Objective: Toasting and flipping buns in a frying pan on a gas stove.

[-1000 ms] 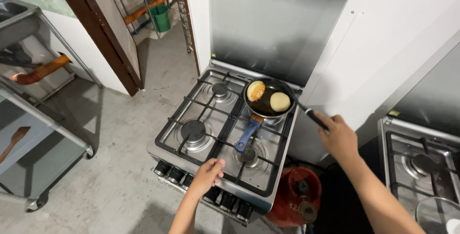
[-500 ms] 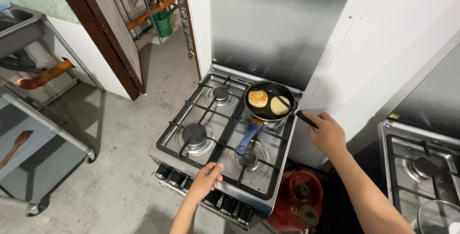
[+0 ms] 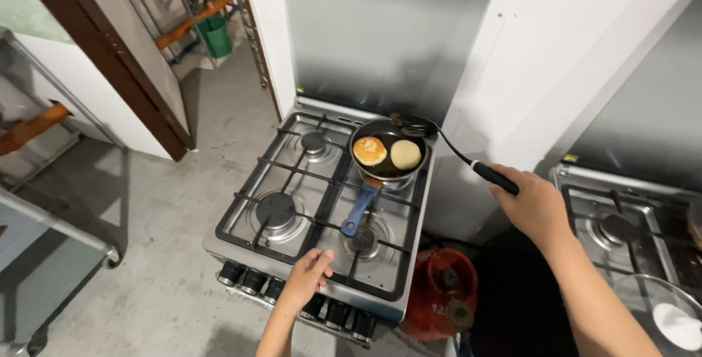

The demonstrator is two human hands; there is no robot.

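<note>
Gripping the spatula [image 3: 439,137] handle, right hand [image 3: 537,207] fingers wrapped; blade over pan [image 3: 387,153] rim.

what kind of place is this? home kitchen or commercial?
Probably a commercial or shared cooking space, not a home kitchen: a freestanding gas stove on bare concrete floor, a second stove beside it, and a red gas cylinder between them. The right hand holds a spatula at the frying pan.

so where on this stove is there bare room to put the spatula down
Free: the back-left burner and front-left burner, both bare grates left of the frying pan. Crowded: the pan's blue handle crosses to the front-right burner, and the left hand rests on the front edge. The right hand holds the spatula.
</note>
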